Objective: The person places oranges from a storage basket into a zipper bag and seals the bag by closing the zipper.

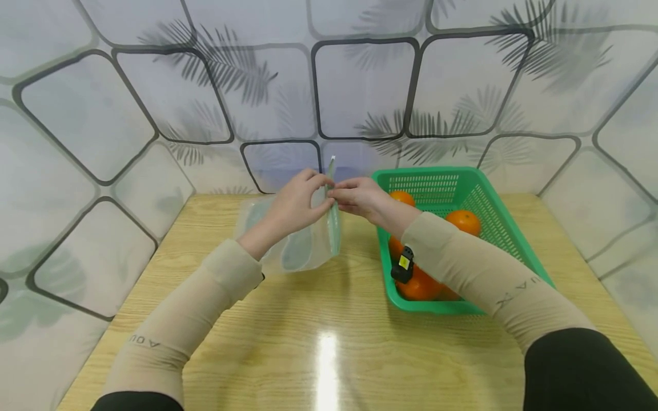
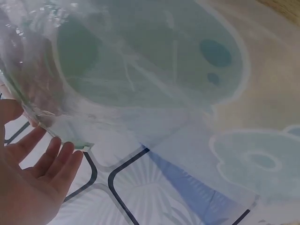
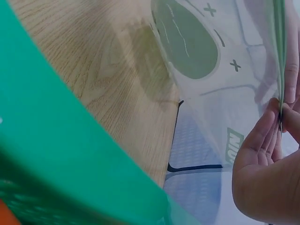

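Observation:
A translucent zip bag [image 1: 298, 249] with pale green printed shapes hangs above the table, its green-edged mouth standing upright between my hands. My left hand [image 1: 294, 204] pinches the bag's mouth edge between thumb and fingers. From the other side, my right hand [image 1: 364, 197] pinches the same edge, fingertips close to the left ones. In the left wrist view the bag film [image 2: 150, 56] fills much of the picture, beside the left hand [image 2: 40, 183]. The right wrist view shows the right hand's thumb and fingers [image 3: 255, 143] meeting on the green zip strip [image 3: 280, 56].
A green plastic basket [image 1: 437, 307] stands at the right, under my right forearm. Several oranges [image 1: 463, 221] lie in it, some hidden by the arm. The wooden table [image 1: 267, 342] meets a patterned wall covering [image 1: 365, 85] at the back and sides.

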A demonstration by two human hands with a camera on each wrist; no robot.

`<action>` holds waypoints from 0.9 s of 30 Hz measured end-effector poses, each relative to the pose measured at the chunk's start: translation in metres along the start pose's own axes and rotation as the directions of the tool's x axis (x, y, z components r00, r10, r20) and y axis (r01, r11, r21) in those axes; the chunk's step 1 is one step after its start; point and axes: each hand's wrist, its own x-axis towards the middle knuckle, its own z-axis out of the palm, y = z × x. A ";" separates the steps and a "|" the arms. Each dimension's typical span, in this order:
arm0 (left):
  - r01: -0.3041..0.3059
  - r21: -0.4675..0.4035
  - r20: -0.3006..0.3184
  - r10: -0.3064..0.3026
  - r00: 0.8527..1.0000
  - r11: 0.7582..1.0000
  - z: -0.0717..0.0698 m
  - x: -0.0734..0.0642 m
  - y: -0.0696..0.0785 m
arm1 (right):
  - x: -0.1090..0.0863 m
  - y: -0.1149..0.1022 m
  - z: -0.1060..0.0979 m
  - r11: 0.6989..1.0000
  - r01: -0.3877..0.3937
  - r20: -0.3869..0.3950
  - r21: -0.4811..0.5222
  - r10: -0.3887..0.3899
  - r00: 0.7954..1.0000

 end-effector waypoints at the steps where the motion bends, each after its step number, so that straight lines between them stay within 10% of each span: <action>1: -0.003 0.009 -0.002 0.003 1.000 1.000 0.000 0.000 0.000 | 0.000 0.000 0.000 1.000 0.002 0.000 0.006 -0.002 1.000; 9: -0.006 0.062 -0.046 0.008 0.999 0.998 -0.001 0.003 -0.002 | 0.000 0.000 -0.002 0.998 0.008 0.023 0.068 -0.009 1.000; 15: -0.155 0.087 -0.086 0.162 0.983 0.984 -0.002 0.004 -0.008 | -0.001 -0.002 -0.002 0.994 0.014 0.045 0.106 -0.019 0.999; 27: -0.494 0.091 -0.142 0.502 0.853 0.865 -0.002 0.008 -0.015 | -0.006 -0.002 -0.005 0.993 0.014 0.074 0.115 -0.023 0.997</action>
